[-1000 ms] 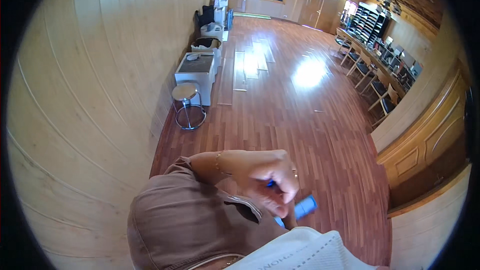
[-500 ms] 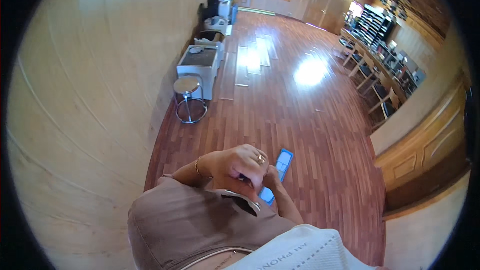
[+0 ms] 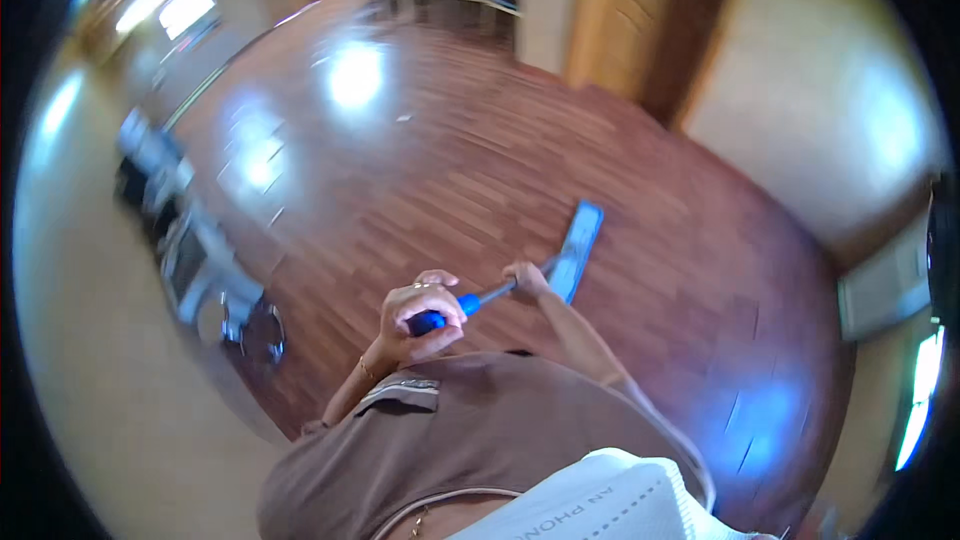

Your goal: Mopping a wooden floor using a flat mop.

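Observation:
A flat mop with a long, light-blue rectangular head (image 3: 580, 245) lies against the wooden floor, ahead of me and right of centre. Its thin pole (image 3: 496, 292) slants back toward my body and ends in a dark-blue grip. My left hand (image 3: 425, 312) is wrapped round that blue grip at the upper end, in front of my chest. Lower down the pole, my right hand (image 3: 527, 280) is closed on it, with the arm stretched forward. The picture is somewhat smeared by motion.
Reddish-brown floorboards (image 3: 440, 180) spread around me. Along the left wall stand a round stool (image 3: 212, 318) and a blurred row of white boxes and other items. A wooden door (image 3: 625, 10) stands at the far right, beside a pale wall (image 3: 800, 110). Chairs and a long table are at the back.
My view has swung to the right. My hands have moved apart, so the mop's pole and blue grip now show. The mop head appears farther forward.

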Demonstrator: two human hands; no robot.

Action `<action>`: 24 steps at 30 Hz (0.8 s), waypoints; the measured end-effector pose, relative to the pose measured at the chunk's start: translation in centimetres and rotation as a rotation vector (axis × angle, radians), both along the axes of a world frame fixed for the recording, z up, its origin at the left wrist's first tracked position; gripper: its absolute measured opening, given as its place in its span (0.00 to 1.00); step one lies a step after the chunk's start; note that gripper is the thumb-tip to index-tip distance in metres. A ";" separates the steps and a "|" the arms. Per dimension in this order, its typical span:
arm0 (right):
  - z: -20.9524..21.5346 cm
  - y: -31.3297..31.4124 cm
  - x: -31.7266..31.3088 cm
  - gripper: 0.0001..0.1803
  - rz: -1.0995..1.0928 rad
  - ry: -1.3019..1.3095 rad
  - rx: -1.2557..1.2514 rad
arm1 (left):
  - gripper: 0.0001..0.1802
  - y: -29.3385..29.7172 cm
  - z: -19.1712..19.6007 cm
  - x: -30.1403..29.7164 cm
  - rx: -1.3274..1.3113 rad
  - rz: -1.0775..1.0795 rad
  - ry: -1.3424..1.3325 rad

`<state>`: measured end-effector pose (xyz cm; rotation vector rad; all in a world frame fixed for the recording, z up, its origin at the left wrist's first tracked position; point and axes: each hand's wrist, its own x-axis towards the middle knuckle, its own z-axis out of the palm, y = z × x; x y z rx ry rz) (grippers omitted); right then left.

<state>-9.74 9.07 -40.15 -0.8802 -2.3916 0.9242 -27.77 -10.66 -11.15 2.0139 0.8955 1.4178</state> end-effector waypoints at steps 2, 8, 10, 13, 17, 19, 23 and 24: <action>-1.7 0.3 1.4 0.04 -0.081 -0.022 0.042 | 0.03 1.0 -0.2 -0.2 0.008 -0.033 -0.027; 4.0 -1.9 10.4 0.09 -0.362 -0.274 0.017 | 0.08 6.7 -1.9 3.8 -0.098 -0.253 -0.298; 3.8 -3.8 12.9 0.10 -0.459 -0.292 -0.063 | 0.09 8.0 -2.0 5.0 -0.160 -0.370 -0.305; 5.4 -7.8 16.4 0.08 -0.603 -0.250 -0.085 | 0.10 9.3 -0.9 7.7 -0.214 -0.530 -0.298; 6.7 -13.3 17.7 0.05 -0.887 -0.171 -0.076 | 0.15 10.4 0.9 10.1 -0.277 -0.779 -0.318; 6.7 -16.0 17.3 0.05 -0.990 -0.135 -0.061 | 0.15 10.7 1.2 10.5 -0.337 -0.927 -0.303; 8.0 -20.8 16.5 0.04 -1.244 -0.118 -0.054 | 0.15 12.2 0.9 12.1 -0.412 -1.198 -0.288; 7.5 -22.0 16.6 0.04 -1.330 -0.097 -0.057 | 0.20 12.1 1.4 12.9 -0.397 -1.235 -0.240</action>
